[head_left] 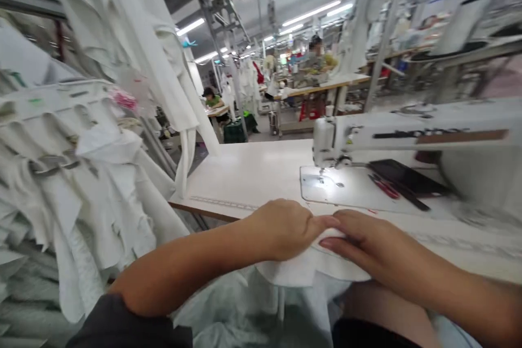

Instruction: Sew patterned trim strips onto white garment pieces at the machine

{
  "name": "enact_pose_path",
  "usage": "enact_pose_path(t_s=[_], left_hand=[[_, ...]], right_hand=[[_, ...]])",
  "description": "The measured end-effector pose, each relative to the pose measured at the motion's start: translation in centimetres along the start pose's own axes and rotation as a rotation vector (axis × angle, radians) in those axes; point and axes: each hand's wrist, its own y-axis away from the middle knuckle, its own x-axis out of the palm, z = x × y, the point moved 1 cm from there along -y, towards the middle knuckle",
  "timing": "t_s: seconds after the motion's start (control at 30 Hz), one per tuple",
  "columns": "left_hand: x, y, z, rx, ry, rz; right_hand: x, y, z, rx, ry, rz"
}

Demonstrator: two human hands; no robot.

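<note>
Both my hands meet at the table's front edge, gripping one white piece of fabric [293,272]. My left hand [281,228] is closed on the fabric, its thumb side against the fingers of my right hand [362,236]. The right thumb and fingers pinch a folded bit of the cloth between them. The rest of it hangs down over my lap. Just beyond my hands is the sewing machine [326,141], its lit needle area above a metal plate [312,187]. No cloth lies under the needle.
Red-handled snips [385,187] and a dark flat phone-like device [408,176] lie right of the needle. White garment pieces [101,174] hang thickly on a rack at left. A measuring tape strip [222,203] runs along the white table [253,168]. Farther off, a person [316,57] sits at another table.
</note>
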Motion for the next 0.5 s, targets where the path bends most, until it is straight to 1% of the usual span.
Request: enact_pose_path(t_s=[0.07, 0.1, 0.17, 0.2, 0.27, 0.37, 0.4, 0.43, 0.47, 0.5], left_hand=[[0.3, 0.0, 1.2, -0.045, 0.134, 0.005], [0.3, 0.1, 1.8, -0.070, 0.191, 0.046], [0.4, 0.6, 2.9, -0.128, 0.291, 0.192], [0.5, 0.9, 3.1, -0.158, 0.344, 0.265], [1.0, 1.8, 3.0, -0.175, 0.498, 0.367], [2.8, 2.9, 1.9, -0.170, 0.758, 0.460], [3.6, 3.0, 1.8, -0.216, 0.805, 0.445], [4.4, 3.0, 1.9, -0.293, 0.808, 0.362], [5.1, 2.9, 2.3, -0.385, 0.770, 0.207], [5.7, 2.7, 2.9, -0.464, 0.715, 0.014]], right_hand=[[-0.5, 0.5, -0.5, 0.068, 0.013, 0.063], [-0.8, 0.9, -0.8, 0.109, 0.003, 0.076], [-1.6, 1.6, -1.3, 0.183, -0.047, 0.103], [-1.9, 1.8, -1.4, 0.212, -0.084, 0.095], [-2.3, 2.0, -1.6, 0.254, -0.210, 0.029], [-2.2, 1.4, -1.5, 0.328, -0.507, -0.111], [-2.1, 1.2, -1.3, 0.342, -0.598, -0.137], [-1.9, 1.0, -1.2, 0.347, -0.664, -0.148], [-1.7, 0.9, -1.0, 0.339, -0.701, -0.147], [-1.6, 0.8, -0.8, 0.319, -0.713, -0.134]])
